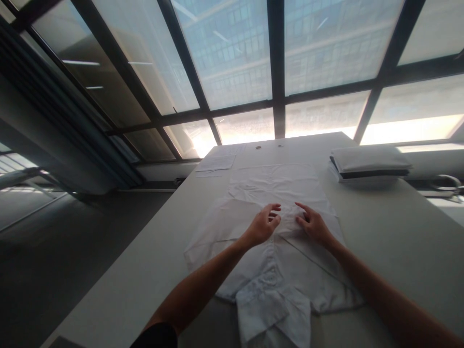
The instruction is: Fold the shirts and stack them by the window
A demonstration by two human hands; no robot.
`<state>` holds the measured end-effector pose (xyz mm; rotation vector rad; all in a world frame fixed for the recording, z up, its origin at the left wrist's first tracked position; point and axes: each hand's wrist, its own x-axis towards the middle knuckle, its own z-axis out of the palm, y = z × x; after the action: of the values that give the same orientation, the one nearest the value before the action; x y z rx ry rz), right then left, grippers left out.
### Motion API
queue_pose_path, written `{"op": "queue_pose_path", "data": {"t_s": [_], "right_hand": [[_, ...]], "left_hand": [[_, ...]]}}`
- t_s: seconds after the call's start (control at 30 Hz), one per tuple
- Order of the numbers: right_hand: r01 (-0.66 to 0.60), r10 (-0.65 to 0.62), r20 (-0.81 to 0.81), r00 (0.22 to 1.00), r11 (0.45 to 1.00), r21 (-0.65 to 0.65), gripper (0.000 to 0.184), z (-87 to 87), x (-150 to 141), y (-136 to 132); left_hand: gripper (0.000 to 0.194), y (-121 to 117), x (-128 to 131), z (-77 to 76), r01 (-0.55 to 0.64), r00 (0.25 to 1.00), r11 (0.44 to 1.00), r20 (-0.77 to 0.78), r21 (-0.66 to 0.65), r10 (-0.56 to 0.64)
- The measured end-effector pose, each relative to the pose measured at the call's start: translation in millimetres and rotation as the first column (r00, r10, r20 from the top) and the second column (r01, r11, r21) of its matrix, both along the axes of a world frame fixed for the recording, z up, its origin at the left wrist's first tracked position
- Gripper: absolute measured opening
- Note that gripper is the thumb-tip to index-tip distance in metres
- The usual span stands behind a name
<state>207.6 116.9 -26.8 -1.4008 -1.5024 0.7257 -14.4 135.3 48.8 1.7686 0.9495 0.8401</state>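
A white shirt (250, 268) lies spread over the table, front side up, its button line running down the near middle. Folded white cloth, part of the shirt, overlaps at the near end; whether it is collar or sleeves I cannot tell. Over the shirt's middle is my left hand (264, 224), fingers slightly bent and apart, with nothing seen in it. Facing it across a small gap, my right hand (313, 226) has thumb and index finger apart and holds nothing visible. Both hands are close above the fabric; contact is unclear.
The pale table (145, 270) reaches toward large windows (224, 53). On its right lies a folded white and dark fabric stack (369, 162). Paper sheets (215, 162) rest at the far left, and two small objects (258, 147) near the far edge. A curtain (72, 101) hangs left.
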Motion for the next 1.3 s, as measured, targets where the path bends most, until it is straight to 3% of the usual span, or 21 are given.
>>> {"op": "queue_pose_path", "data": {"t_s": [0.07,0.2,0.33,0.47,0.57,0.63,0.73,0.83,0.93,1.1,1.2,1.3], "right_hand": [[0.074,-0.074,-0.03,0.997,0.997,0.001,0.06,7.0,5,-1],[0.247,-0.243,-0.103,0.965,0.968,0.032,0.057,28.2,16,1],[0.438,-0.411,-0.262,0.873,0.898,0.048,0.064,41.5,26,14],[0.497,-0.506,-0.466,0.726,0.854,-0.153,0.077,27.9,29,32],[0.437,-0.522,-0.454,0.723,0.853,-0.284,0.08,8.8,28,39],[0.482,-0.549,-0.333,0.767,0.835,-0.266,0.085,-0.3,29,38],[0.566,-0.567,-0.043,0.823,0.824,-0.041,0.086,-1.2,33,37],[0.518,-0.537,0.123,0.835,0.842,0.152,0.079,16.7,37,41],[0.47,-0.52,0.155,0.84,0.839,0.274,0.073,50.7,38,55],[0.422,-0.508,0.133,0.851,0.812,0.402,0.07,107.4,44,93],[0.443,-0.517,0.089,0.852,0.8,0.405,0.07,116.5,55,120],[0.461,-0.516,0.08,0.853,0.816,0.348,0.069,103.8,68,144]], "left_hand": [[0.035,-16,-27,22.1,0.002,0.997,0.993,-0.073,0.122,0.007],[0.029,-37,-83,62.9,-0.079,0.98,0.949,-0.148,0.307,0.13],[0.031,-28,-139,78.0,-0.255,0.939,0.9,-0.13,0.353,0.317],[0.033,6,-184,54.4,-0.341,0.906,0.878,-0.132,0.337,0.403],[0.035,24,-200,21.9,-0.314,0.895,0.9,-0.223,0.302,0.387],[0.036,29,-201,0.7,-0.263,0.896,0.906,-0.264,0.331,0.356],[0.041,28,-197,-25.2,-0.177,0.907,0.898,-0.288,0.404,0.308],[0.046,28,-195,-44.4,-0.097,0.891,0.889,-0.36,0.447,0.278],[0.049,33,-201,-58.1,-0.049,0.848,0.886,-0.45,0.462,0.281],[0.051,45,-213,-69.7,-0.11,0.815,0.89,-0.472,0.442,0.336],[0.049,52,-217,-71.8,-0.153,0.829,0.882,-0.427,0.446,0.36],[0.045,58,-219,-70.0,-0.215,0.828,0.867,-0.387,0.45,0.406]]}}
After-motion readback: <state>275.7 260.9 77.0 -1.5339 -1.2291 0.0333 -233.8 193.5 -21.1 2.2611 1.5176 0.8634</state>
